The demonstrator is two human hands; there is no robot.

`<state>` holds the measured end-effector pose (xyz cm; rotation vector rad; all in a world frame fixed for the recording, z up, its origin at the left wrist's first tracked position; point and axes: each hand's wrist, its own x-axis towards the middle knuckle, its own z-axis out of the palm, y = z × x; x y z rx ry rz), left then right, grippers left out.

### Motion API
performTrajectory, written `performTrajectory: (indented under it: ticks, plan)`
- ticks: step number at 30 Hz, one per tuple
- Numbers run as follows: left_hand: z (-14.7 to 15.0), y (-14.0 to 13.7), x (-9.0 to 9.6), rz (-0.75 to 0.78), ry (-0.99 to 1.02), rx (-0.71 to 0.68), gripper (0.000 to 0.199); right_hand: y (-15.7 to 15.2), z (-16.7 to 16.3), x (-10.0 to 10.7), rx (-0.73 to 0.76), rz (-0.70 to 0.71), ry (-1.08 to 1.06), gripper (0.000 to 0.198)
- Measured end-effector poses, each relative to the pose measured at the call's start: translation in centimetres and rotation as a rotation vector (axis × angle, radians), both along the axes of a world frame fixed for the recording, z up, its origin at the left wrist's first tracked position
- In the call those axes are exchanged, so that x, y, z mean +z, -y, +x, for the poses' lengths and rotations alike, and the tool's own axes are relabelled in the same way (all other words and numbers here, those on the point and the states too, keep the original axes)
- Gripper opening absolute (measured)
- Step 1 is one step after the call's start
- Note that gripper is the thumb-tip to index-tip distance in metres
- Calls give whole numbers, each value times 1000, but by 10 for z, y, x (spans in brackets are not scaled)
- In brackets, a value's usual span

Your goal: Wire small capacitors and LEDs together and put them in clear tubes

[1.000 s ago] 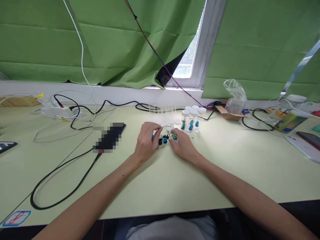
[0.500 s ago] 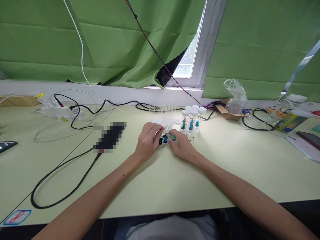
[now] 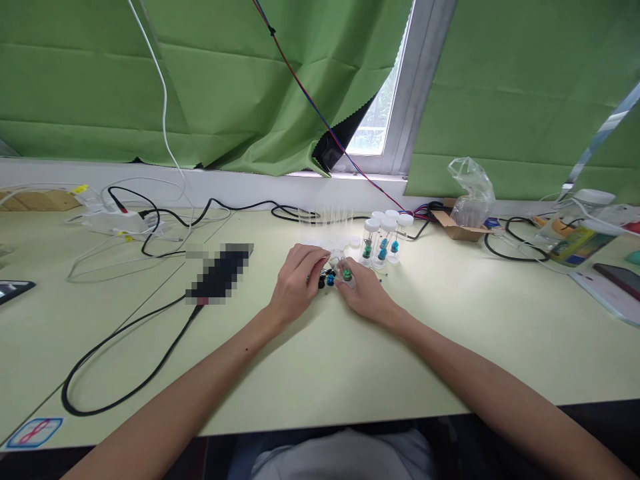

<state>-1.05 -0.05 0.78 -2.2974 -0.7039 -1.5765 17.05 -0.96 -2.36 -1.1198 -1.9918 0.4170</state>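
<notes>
My right hand is closed around a small clear tube whose open end tilts toward my left hand. A green part with thin leads shows inside the tube. My left hand has its thumb and fingers pinched together at the tube's mouth; what lies between the fingertips is too small to make out. Between the two hands, a blue part and a black part lie on the table. Just behind my right hand stand several white-capped tubes with green or blue parts inside.
Several clear tubes stand behind my hands, near a black cable. To the left lies a blurred-out dark device with a cable. A cardboard box holding a plastic bag, a bottle and phones are on the right.
The tube in my right hand has shifted slightly, and its open end shows more clearly by my left fingertips. Both hands stay in nearly the same place.
</notes>
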Motion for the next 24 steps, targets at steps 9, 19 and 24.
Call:
performTrajectory:
  ticks: [9,19,24]
  plan:
    - [-2,-2,-2,-25,-30,20,22,-1,0,-2,-23,-33,-16,19]
    - [-25,-31,-20,-411,-147,266,14,-1,2,-1,-82,-117,-10,32]
    - [-26,-36,-29,-551,-225,209,27,-2,4,-4,-109,-145,6,38]
